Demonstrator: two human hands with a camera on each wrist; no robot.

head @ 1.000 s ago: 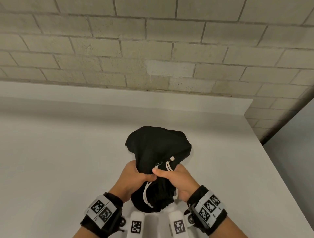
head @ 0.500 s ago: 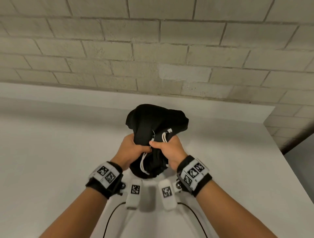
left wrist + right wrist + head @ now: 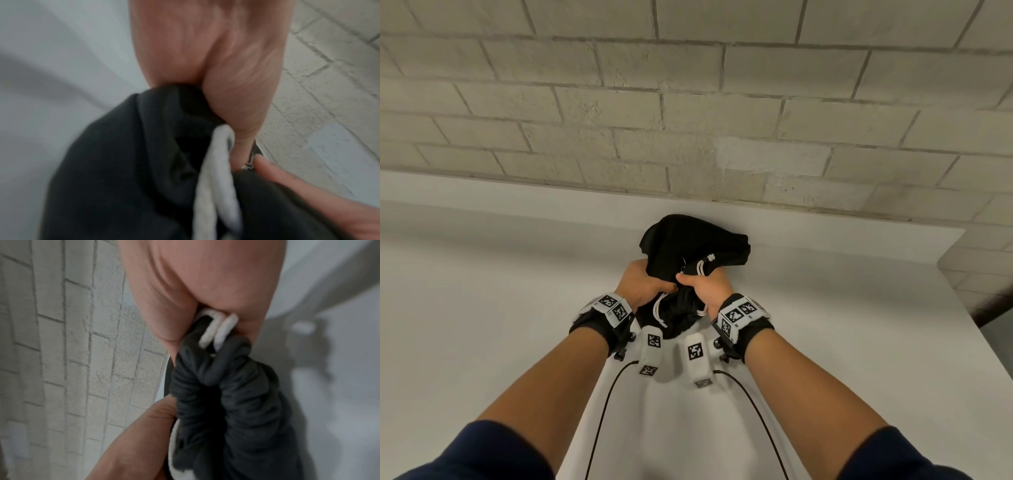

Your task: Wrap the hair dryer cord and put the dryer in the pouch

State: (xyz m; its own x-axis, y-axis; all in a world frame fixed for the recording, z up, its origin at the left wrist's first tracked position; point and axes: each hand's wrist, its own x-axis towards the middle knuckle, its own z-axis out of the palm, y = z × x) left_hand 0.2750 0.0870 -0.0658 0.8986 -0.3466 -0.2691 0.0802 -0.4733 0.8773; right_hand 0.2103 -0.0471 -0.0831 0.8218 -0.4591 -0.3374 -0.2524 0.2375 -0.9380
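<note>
A bulging black drawstring pouch (image 3: 693, 246) sits on the white table (image 3: 482, 308) close to the back ledge. My left hand (image 3: 642, 284) grips its gathered neck from the left. My right hand (image 3: 703, 286) grips the neck from the right together with the white drawstring (image 3: 702, 265). In the left wrist view the dark pouch (image 3: 123, 170) fills the lower frame and the white drawstring (image 3: 213, 170) runs out from under my fingers. In the right wrist view the bunched pouch neck (image 3: 222, 386) and drawstring loops (image 3: 218, 329) stick out of my fist. The hair dryer and its cord are hidden.
A pale brick wall (image 3: 688, 102) rises behind a raised white ledge (image 3: 517, 209). The table's right edge (image 3: 969, 329) drops off to a dark floor. Thin black cables (image 3: 602, 411) run back from the wrist cameras along my forearms.
Both hands have carried the pouch away from me, from mid-table toward the back ledge and wall, arms now stretched out. The grips on the neck and drawstring stay the same.
</note>
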